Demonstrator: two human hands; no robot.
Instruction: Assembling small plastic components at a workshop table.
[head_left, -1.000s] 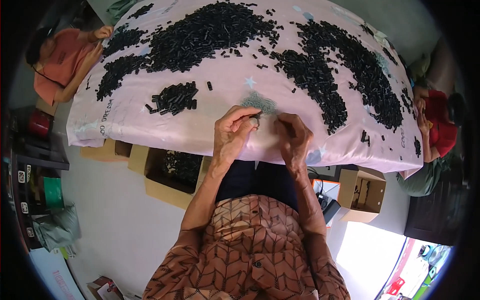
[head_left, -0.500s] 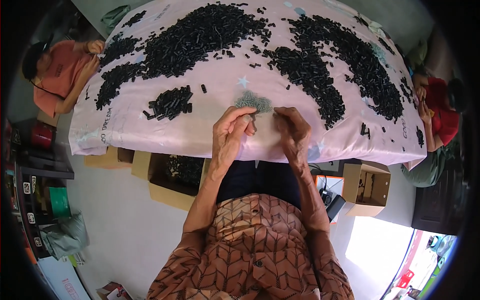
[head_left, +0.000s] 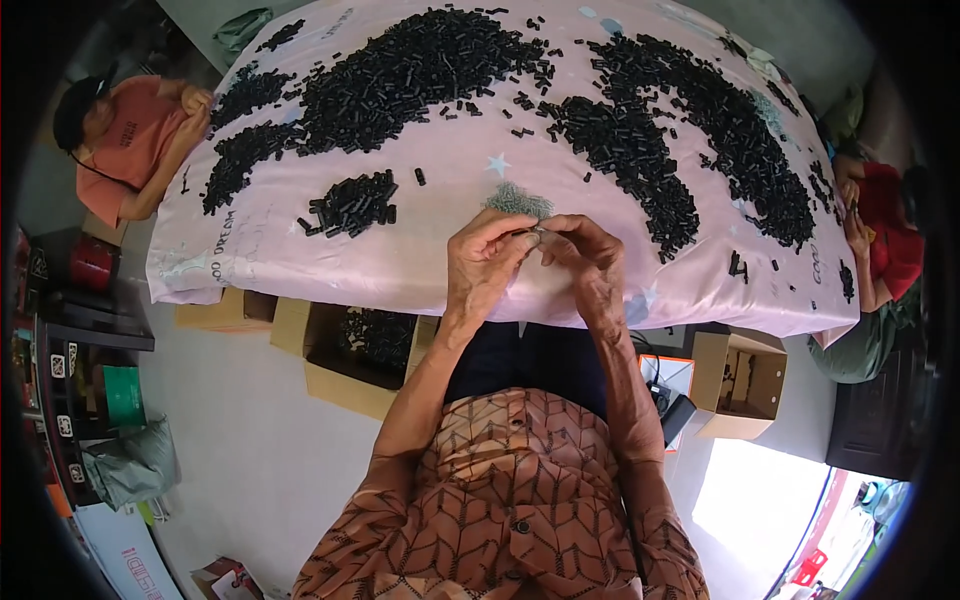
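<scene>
My left hand [head_left: 488, 262] and my right hand [head_left: 588, 262] meet at the fingertips over the near side of the cloth-covered table. Both are closed in a pinch, thumb against forefinger. Something small and greyish shows between the fingertips, too tiny to name. Just beyond them lies a heap of tiny pale grey-green, wiry-looking pieces [head_left: 518, 199], partly covered by my fingers. A small pile of short black cylindrical pieces [head_left: 352, 205] rests left of my left hand. One lone black piece [head_left: 420, 177] lies between that pile and the wiry heap.
Large heaps of black pieces [head_left: 410, 80] spread over the pink cloth [head_left: 440, 270], with more heaps [head_left: 630, 150] to the right. A person in orange [head_left: 130, 145] sits at the left edge, one in red [head_left: 885, 215] at the right. Open cardboard boxes [head_left: 350, 388] stand below the table's near edge.
My hands were apart beside the wiry heap; now their fingertips have come together in front of it. The whole view has shifted slightly.
</scene>
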